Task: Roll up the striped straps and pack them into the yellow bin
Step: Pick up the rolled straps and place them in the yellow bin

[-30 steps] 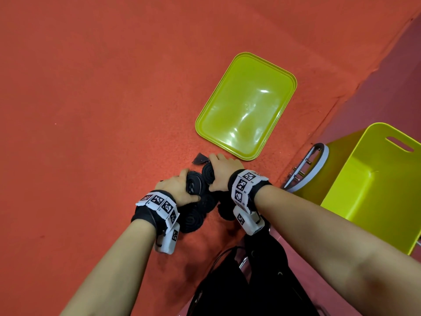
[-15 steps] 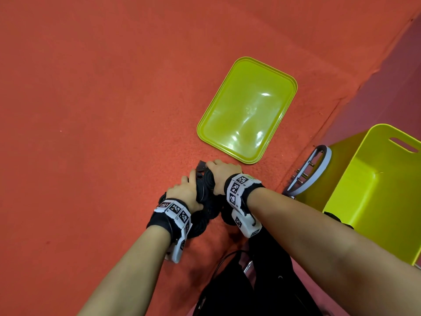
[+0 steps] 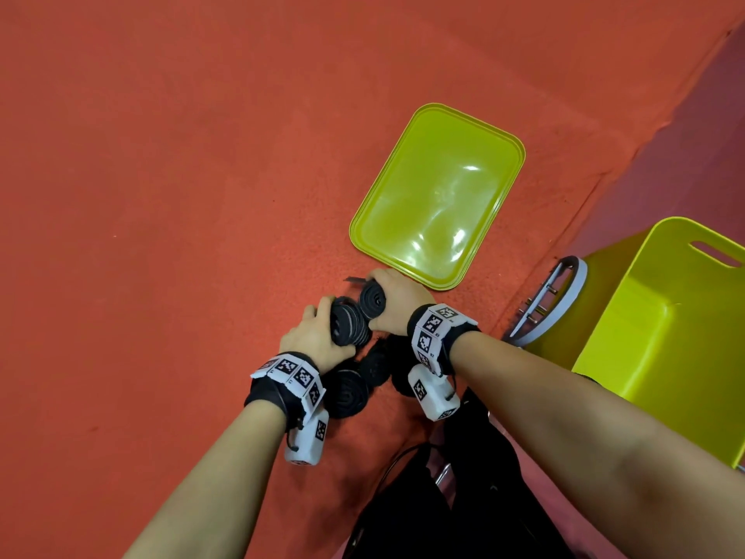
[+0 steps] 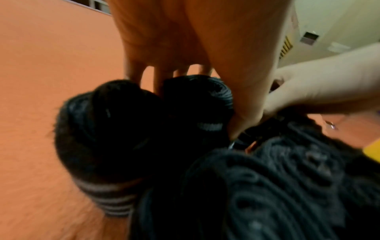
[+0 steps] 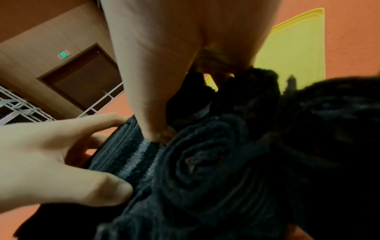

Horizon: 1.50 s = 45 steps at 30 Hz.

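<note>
Several black rolled straps with grey stripes lie bunched on the red floor between my hands. My left hand [image 3: 314,340] grips one roll [image 3: 350,322] from the left, fingers curled over it [image 4: 197,104]. My right hand [image 3: 399,302] grips the neighbouring roll [image 3: 373,300], whose spiral end faces up. Two more rolls [image 3: 346,391] sit closer to me, by my wrists. In the right wrist view a spiral roll [image 5: 201,162] fills the middle and a striped roll [image 5: 131,154] lies under my left hand [image 5: 51,162]. The yellow bin [image 3: 661,328] stands to the right, tilted, its inside only partly visible.
A flat yellow lid [image 3: 439,191] lies on the floor just beyond my right hand. A grey ring-shaped frame [image 3: 554,302] leans beside the bin. Dark clothing or a bag [image 3: 443,498] sits below my arms. A darker floor strip runs at the right.
Both hands stayed on the bunch of rolls. They squeezed close together half a second ago; now two rolls show their spiral ends between the hands.
</note>
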Each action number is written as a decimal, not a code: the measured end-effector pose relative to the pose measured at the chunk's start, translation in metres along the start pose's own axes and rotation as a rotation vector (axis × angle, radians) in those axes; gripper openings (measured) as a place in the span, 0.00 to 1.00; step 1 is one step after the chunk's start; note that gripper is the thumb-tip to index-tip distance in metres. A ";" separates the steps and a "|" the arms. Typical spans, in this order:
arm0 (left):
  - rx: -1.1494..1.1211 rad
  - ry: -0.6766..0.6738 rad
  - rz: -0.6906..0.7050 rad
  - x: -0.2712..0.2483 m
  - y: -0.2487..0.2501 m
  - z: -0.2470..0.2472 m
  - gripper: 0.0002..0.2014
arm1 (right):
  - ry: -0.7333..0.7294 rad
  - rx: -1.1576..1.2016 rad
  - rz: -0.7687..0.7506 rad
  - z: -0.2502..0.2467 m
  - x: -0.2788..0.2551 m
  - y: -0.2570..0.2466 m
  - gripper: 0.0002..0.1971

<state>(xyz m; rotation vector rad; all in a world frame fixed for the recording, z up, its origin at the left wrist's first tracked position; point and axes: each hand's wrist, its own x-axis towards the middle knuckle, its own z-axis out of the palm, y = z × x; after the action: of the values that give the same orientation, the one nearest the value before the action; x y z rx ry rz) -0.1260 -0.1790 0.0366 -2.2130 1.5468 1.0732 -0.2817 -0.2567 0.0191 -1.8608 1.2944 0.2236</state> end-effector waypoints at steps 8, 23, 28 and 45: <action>0.091 -0.066 0.061 0.008 0.004 0.011 0.56 | 0.043 0.023 0.013 -0.002 -0.007 0.008 0.41; -0.475 -0.009 -0.007 -0.036 -0.079 0.025 0.56 | -0.163 -0.315 -0.102 -0.003 0.007 -0.001 0.41; -0.459 -0.081 -0.030 -0.027 -0.062 0.031 0.51 | -0.218 -0.293 -0.106 0.000 0.011 -0.003 0.46; 0.039 -0.032 0.018 0.006 -0.013 0.014 0.40 | -0.257 -0.395 -0.158 0.008 0.014 -0.015 0.57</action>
<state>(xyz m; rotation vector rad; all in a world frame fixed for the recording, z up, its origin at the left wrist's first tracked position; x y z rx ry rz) -0.1191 -0.1699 0.0195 -2.1499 1.5640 1.0685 -0.2604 -0.2587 0.0135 -2.1669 0.9703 0.6499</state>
